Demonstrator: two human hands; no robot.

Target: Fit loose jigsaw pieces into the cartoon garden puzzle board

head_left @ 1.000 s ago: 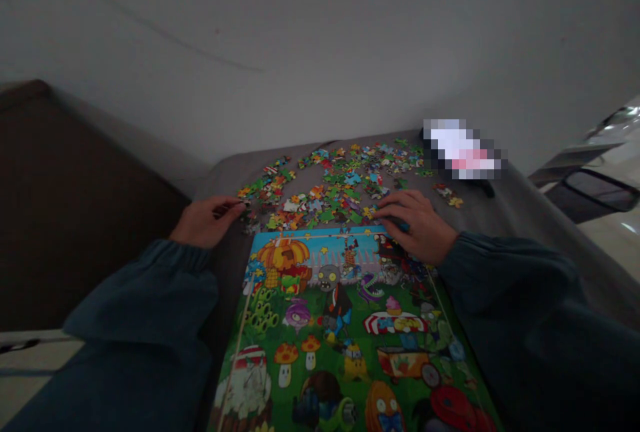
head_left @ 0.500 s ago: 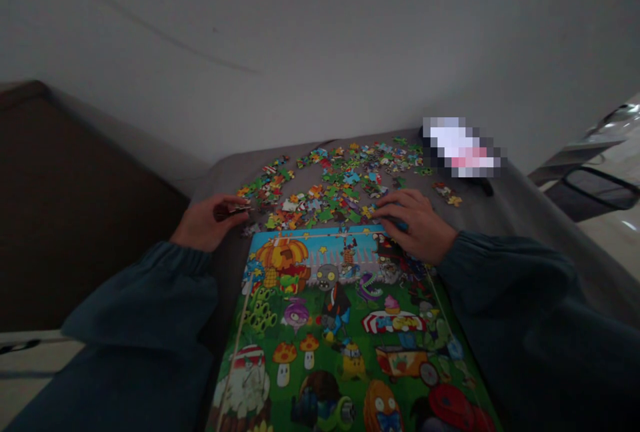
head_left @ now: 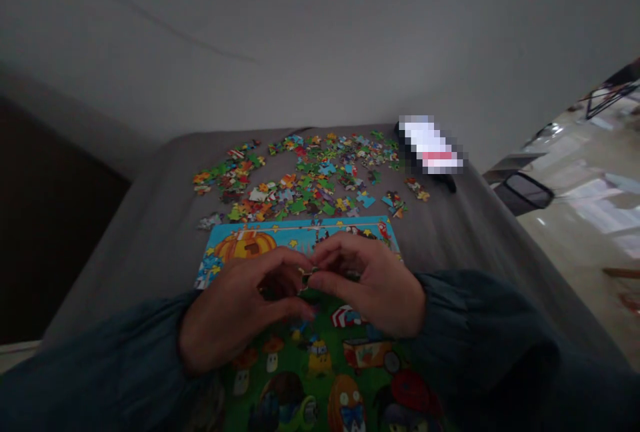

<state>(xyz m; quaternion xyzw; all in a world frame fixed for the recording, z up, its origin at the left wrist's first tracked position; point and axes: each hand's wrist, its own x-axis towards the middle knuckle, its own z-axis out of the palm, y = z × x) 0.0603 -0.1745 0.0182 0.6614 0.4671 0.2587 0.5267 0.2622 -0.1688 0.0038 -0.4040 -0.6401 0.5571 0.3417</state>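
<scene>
Bare cloth point(head_left: 133, 232) flanks the board point(head_left: 320, 345); your right hand point(head_left: 375, 285), pinching a piece point(head_left: 307, 277), has neared your left hand point(head_left: 240, 305), fingers parted.

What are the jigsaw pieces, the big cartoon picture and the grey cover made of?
Jigsaw pieces: probably printed cardboard, because they look thin, flat and colourful; thin wood is possible.
Cartoon picture: maybe paper or card, printed, lying flat with straight edges; it's too dim to judge any shine.
Grey cover: likely cloth, matt, as it drapes softly over rounded edges.
</scene>
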